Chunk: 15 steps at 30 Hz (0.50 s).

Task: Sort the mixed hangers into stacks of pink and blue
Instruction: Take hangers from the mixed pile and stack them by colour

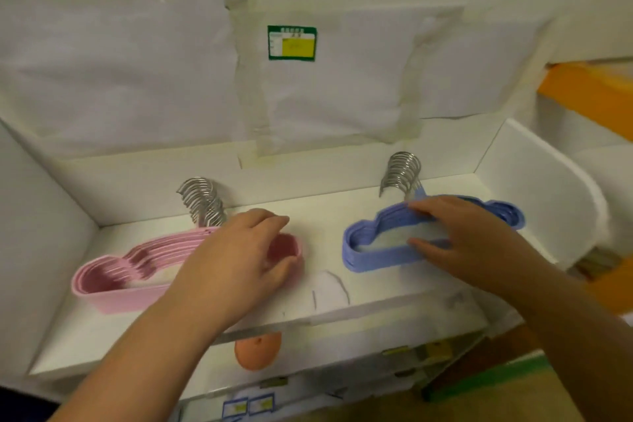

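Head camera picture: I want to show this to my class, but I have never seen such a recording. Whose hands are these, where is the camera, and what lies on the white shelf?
There is no machine here. A person wears a camera on the head, so you look down at their own two bare hands. On the white shelf lie two stacks of cloud-shaped plastic hangers with metal hooks: the pink stack on the left and the blue stack on the right. The left hand rests on the pink stack's right end, fingers curled over it. The right hand grips the blue stack between fingers and thumb. No mixed hangers show elsewhere.
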### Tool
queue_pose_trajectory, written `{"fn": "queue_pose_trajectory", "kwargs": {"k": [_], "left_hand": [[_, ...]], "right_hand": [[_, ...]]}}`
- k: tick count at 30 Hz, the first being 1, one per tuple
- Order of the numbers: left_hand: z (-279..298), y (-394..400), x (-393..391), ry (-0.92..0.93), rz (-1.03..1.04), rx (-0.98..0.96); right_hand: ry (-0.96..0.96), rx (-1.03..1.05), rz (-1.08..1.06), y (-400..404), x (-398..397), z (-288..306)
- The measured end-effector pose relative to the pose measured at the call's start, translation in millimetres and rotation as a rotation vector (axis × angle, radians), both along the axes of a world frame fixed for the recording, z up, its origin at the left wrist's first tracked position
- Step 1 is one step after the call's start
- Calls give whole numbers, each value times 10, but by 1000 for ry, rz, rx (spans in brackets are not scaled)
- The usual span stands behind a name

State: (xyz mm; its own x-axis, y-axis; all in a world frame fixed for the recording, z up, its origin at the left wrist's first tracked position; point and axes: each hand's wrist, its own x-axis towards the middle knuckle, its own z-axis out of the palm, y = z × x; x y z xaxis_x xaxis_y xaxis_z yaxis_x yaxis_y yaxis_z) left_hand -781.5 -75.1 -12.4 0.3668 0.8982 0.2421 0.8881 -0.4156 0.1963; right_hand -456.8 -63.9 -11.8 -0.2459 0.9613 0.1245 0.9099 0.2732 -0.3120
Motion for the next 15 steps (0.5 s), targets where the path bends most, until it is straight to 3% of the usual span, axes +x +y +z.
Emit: {"fn": "queue_pose_trajectory", "kwargs": {"k": [6, 15], "left_hand": [[-158, 131, 863, 6, -31, -67], [-256, 366, 1484, 126, 153, -278]], "right_hand": [[48, -15, -83, -22, 924, 47], [-63, -61, 44, 307, 1486, -156]]}}
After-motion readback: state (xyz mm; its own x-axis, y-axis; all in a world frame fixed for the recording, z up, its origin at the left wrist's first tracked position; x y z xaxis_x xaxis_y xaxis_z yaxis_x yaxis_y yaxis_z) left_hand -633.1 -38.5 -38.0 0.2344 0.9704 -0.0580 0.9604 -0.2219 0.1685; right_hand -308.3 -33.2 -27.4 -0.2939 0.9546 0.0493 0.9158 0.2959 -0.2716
